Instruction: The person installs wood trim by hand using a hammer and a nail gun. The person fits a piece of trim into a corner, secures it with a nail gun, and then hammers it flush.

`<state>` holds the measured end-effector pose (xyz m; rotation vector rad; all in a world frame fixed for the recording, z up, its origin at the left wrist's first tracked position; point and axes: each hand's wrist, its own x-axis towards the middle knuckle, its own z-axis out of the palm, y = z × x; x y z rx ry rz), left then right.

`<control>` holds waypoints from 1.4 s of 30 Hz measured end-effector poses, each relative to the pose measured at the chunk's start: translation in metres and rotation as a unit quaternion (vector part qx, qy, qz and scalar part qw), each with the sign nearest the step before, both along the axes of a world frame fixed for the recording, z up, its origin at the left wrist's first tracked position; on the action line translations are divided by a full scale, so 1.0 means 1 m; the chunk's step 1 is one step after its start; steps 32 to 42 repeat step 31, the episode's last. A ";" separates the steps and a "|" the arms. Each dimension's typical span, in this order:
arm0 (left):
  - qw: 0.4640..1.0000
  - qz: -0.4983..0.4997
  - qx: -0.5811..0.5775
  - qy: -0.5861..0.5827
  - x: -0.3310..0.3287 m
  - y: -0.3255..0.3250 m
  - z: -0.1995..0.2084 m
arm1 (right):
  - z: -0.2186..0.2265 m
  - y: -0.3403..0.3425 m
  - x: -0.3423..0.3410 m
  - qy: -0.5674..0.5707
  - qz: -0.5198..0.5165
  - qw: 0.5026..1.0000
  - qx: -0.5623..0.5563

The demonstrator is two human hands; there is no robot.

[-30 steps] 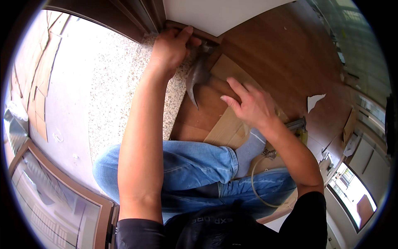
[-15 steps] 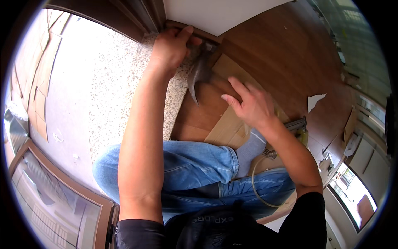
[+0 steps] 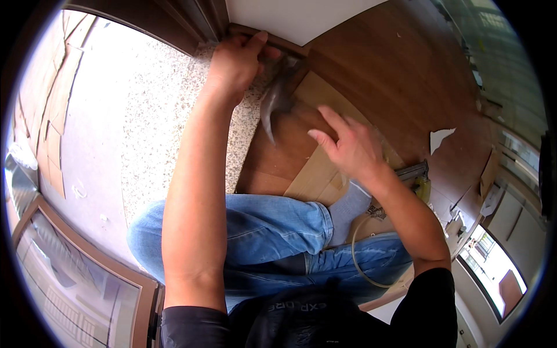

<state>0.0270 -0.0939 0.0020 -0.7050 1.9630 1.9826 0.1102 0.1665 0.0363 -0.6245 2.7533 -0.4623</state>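
My right hand (image 3: 355, 146) is wrapped around the brown handle of a claw hammer (image 3: 272, 107). The dark metal head, smeared by motion, has its curved claw pointing back toward me. At the foot of the white wall, my left hand (image 3: 235, 62) is closed with its fingers bent against the brown baseboard (image 3: 284, 45), beside the door frame. What those fingers pinch, if anything, is hidden. The hammer head is close to the right of my left hand, over the border between the speckled stone sill (image 3: 156, 110) and the wooden floor (image 3: 371, 64).
A light wooden board (image 3: 325, 93) lies on the floor under my right arm. By my right forearm is a nail gun (image 3: 415, 174) with a pale hose (image 3: 355, 264). My crossed legs in jeans (image 3: 272, 232) fill the near side. A white scrap (image 3: 441, 139) lies right.
The view has shifted slightly. The hammer is at nearly the same place in my right hand, its head blurred. My left hand stays against the baseboard.
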 end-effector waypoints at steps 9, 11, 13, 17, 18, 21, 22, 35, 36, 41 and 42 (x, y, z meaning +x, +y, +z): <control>1.000 0.000 0.017 -0.006 0.000 0.000 0.001 | -0.001 -0.002 0.000 0.017 0.014 1.000 -0.002; 1.000 0.012 0.019 -0.006 -0.001 0.001 0.000 | -0.005 -0.002 0.001 0.033 -0.005 0.999 -0.029; 1.000 0.003 0.018 -0.001 -0.001 -0.001 -0.001 | 0.000 -0.003 0.005 0.019 -0.010 1.000 -0.023; 1.000 0.006 0.021 0.000 0.002 -0.001 0.003 | 0.004 -0.003 0.001 -0.001 0.018 1.000 -0.003; 1.000 0.006 0.022 0.001 0.001 0.000 0.004 | -0.002 -0.001 -0.002 0.013 0.006 1.000 -0.008; 1.000 0.009 0.021 -0.003 0.000 0.001 0.004 | -0.004 0.000 0.001 0.029 -0.007 0.999 -0.027; 1.000 0.005 0.021 -0.003 -0.001 0.000 0.003 | -0.003 -0.001 0.003 0.031 -0.009 0.999 -0.040; 1.000 -0.001 0.016 -0.005 -0.001 -0.002 0.001 | -0.003 0.001 0.005 0.021 0.004 0.999 -0.031; 1.000 -0.001 0.016 -0.005 -0.001 -0.002 0.001 | -0.003 0.001 0.005 0.021 0.004 0.999 -0.031; 1.000 -0.001 0.016 -0.005 -0.001 -0.002 0.001 | -0.003 0.001 0.005 0.021 0.004 0.999 -0.031; 1.000 -0.001 0.016 -0.005 -0.001 -0.002 0.001 | -0.003 0.001 0.005 0.021 0.004 0.999 -0.031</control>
